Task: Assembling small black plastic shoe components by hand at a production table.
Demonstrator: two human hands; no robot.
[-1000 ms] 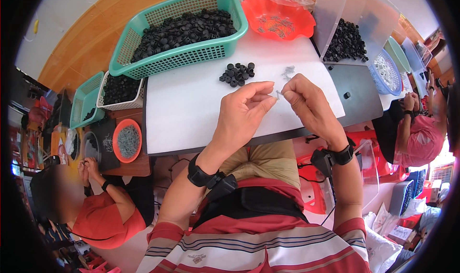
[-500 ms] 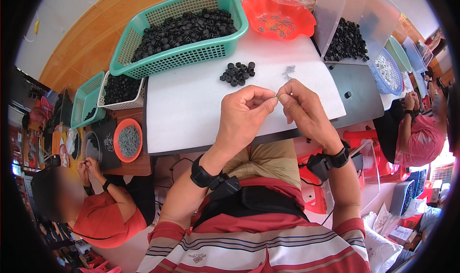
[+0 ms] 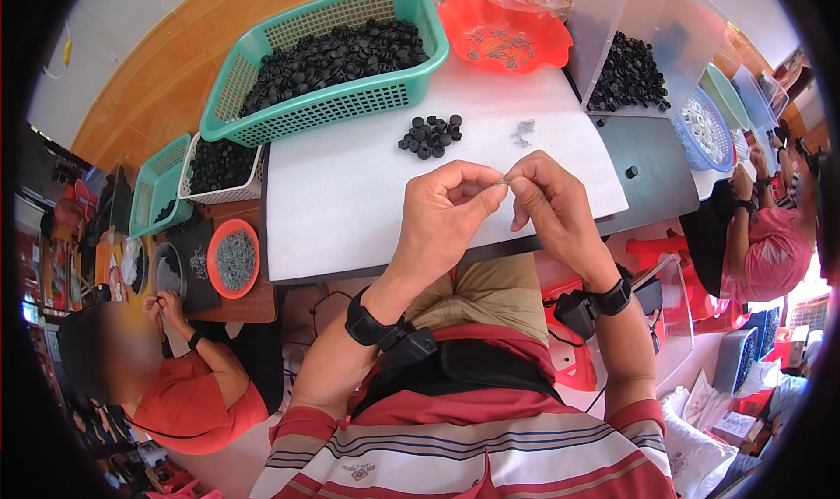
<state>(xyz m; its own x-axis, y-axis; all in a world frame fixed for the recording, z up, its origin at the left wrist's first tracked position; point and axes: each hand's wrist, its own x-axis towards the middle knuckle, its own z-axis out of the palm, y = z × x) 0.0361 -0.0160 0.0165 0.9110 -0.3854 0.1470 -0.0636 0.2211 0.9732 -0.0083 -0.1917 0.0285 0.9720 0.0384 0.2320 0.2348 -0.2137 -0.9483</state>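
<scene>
Over the white sheet (image 3: 350, 201), my left hand (image 3: 448, 214) and my right hand (image 3: 558, 206) meet fingertip to fingertip. Both are closed in a pinch on a thin metal piece (image 3: 505, 182), mostly covered by the fingers; its exact kind is too small to make out. Beyond my left hand lies a loose cluster of black round caps (image 3: 429, 136). A small heap of thin grey metal pieces (image 3: 523, 132) rests just past my right hand.
A green basket (image 3: 332, 109) of black caps stands at the back, beside a red scalloped bowl (image 3: 553, 37) with metal pieces. Far right are a clear bin (image 3: 604, 26) of black parts and a blue basket (image 3: 719, 162). Co-workers sit left (image 3: 197, 385) and right (image 3: 770, 245).
My hands stay together, with the fingertips slightly turned; the thin metal piece shows a little more between them. The view has shifted slightly. The right co-worker's hands have moved.
</scene>
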